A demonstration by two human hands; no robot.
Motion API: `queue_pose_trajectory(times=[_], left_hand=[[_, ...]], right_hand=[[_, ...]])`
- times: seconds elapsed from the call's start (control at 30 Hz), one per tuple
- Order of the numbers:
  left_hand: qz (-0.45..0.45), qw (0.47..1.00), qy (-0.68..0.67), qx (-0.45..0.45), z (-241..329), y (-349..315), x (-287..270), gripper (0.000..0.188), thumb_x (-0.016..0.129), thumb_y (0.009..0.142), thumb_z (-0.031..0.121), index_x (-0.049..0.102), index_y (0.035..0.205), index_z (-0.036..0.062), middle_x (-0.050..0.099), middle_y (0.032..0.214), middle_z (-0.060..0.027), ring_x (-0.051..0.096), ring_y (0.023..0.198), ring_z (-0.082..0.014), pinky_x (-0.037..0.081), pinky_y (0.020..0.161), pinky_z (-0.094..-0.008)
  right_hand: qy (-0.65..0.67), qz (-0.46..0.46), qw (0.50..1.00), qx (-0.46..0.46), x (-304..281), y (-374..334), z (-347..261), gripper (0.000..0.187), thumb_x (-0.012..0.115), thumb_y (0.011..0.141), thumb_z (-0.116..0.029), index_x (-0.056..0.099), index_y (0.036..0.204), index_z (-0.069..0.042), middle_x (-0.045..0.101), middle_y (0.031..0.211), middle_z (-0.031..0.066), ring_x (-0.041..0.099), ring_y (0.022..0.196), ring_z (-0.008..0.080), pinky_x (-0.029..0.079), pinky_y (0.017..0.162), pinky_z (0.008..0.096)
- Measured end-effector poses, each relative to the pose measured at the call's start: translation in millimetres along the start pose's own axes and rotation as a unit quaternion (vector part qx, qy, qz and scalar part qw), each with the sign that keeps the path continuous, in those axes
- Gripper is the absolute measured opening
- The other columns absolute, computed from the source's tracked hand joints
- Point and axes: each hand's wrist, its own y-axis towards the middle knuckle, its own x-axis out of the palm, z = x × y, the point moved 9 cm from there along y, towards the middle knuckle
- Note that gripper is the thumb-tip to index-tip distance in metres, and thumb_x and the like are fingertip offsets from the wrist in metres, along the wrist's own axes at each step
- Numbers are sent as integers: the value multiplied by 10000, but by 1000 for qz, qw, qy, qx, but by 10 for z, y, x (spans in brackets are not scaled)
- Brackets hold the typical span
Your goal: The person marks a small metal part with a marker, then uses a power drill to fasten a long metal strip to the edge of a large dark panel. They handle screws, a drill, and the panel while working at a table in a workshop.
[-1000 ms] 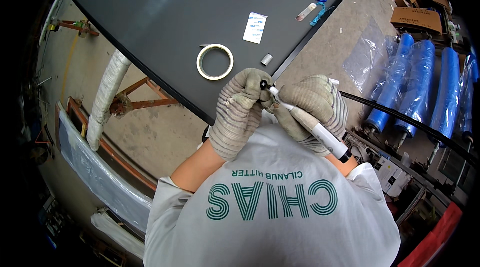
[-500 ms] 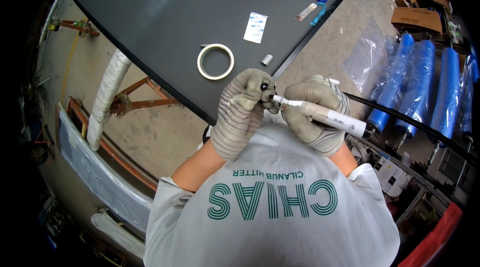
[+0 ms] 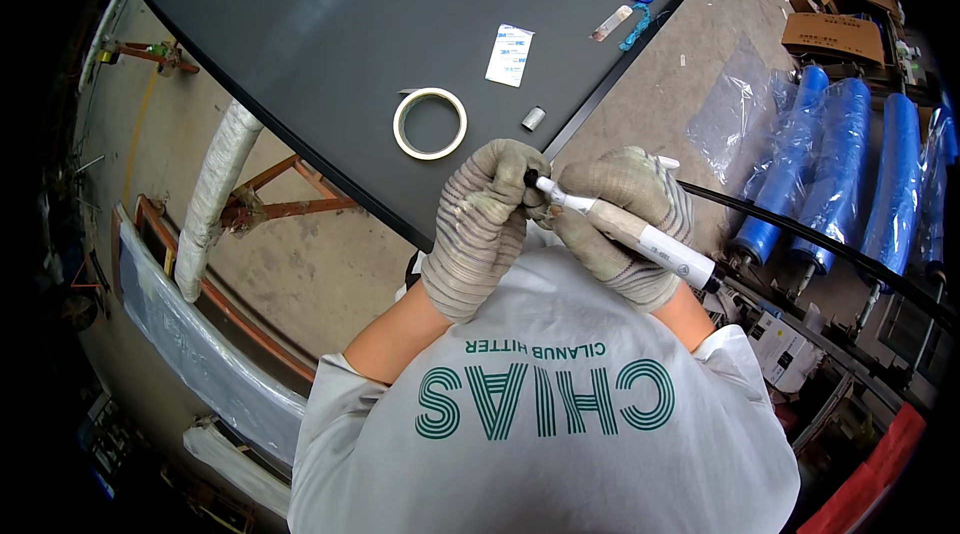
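Marker (image 3: 657, 248) has moved up to black part (image 3: 531, 177); below tape roll (image 3: 431, 155), right hand (image 3: 630, 186) grips marker, left hand (image 3: 480, 209) pinches part.

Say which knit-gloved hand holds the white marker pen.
The right knit-gloved hand, gripping the white marker pen; the left hand holds a small black part.

Left of the tape (image 3: 397, 129), the desk (image 3: 300, 64) is passable; a bar (image 3: 780, 221) seemingly blocks beyond the right hand (image 3: 645, 196).
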Motion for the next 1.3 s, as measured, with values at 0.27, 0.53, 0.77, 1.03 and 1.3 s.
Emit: queue_pose_trajectory(times=[0.27, 0.53, 0.77, 1.03, 1.3], left_hand=[[-2, 998, -35, -46, -66, 21, -19, 285, 556, 911, 348, 522, 909, 65, 463, 753, 5, 467, 669, -104, 444, 613, -252], [-38, 983, -132, -125, -271, 82, -76, 300, 545, 910, 395, 482, 867, 105, 355, 706, 33, 372, 642, -116, 379, 614, -259], [33, 978, -148, -143, -433, 133, -208, 240, 601, 886, 333, 505, 909, 114, 373, 708, 42, 362, 633, -97, 372, 603, -242], [83, 981, -155, -88, -595, 268, -406, 201, 611, 886, 300, 515, 899, 124, 504, 735, 50, 468, 654, -75, 438, 627, -229], [167, 973, -148, -54, -1153, 868, -190, 185, 618, 881, 256, 540, 936, 98, 548, 747, 23, 520, 672, -90, 482, 623, -238]], right_hand=[[-1, 15, 1000, -2, -87, -96, -48, 120, 688, 681, -97, 615, 759, -44, 598, 669, 68, 544, 573, 189, 416, 533, 307], [62, 137, 986, 73, -247, -492, 346, 210, 628, 834, -66, 582, 1025, 8, 611, 764, 84, 595, 678, 125, 502, 611, 258], [16, 158, 980, 119, -308, -613, 510, 187, 640, 856, -133, 599, 996, -16, 613, 699, 66, 609, 637, 124, 500, 592, 251], [93, 150, 980, 88, -369, -594, 968, 114, 563, 890, -90, 599, 989, -46, 640, 760, 57, 587, 655, 91, 489, 613, 223], [125, 141, 982, -2, -1252, -301, 1456, 174, 549, 877, -38, 537, 1047, -74, 644, 769, 76, 612, 665, 131, 492, 611, 255]])
